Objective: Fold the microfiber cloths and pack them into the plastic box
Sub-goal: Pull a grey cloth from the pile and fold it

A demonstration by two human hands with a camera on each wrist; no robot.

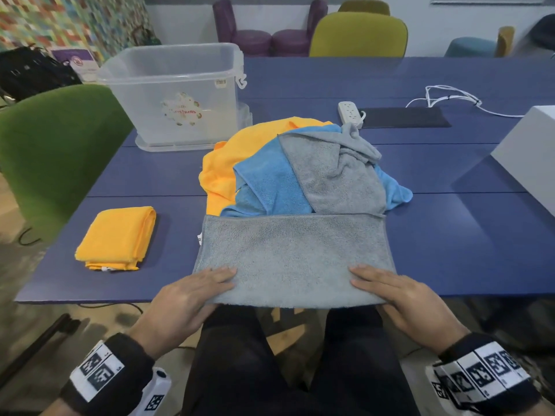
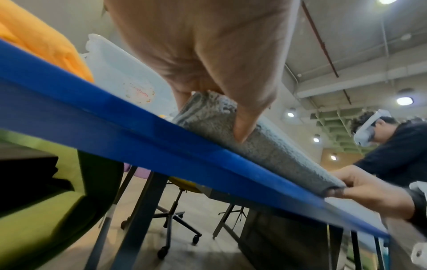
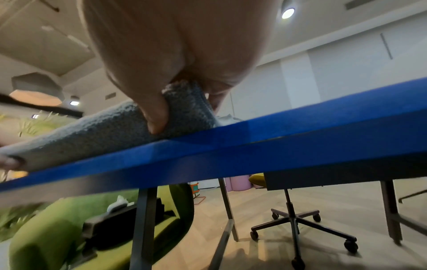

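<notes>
At six o'clock on the blue worktop, both hands, left hand and right hand, pinch the folded grey microfiber cloth's near corners, thumbs underneath.

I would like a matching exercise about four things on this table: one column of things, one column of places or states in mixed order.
Things:
1. folded yellow cloth
2. grey cloth
3. plastic box
4. power strip

Places or states:
A. far left, open, no cloth inside
B. near edge, gripped by left hand and right hand
C. beyond the cloth pile
D. left, lying alone

Pairs: 1-D, 2-B, 3-A, 4-C
</notes>
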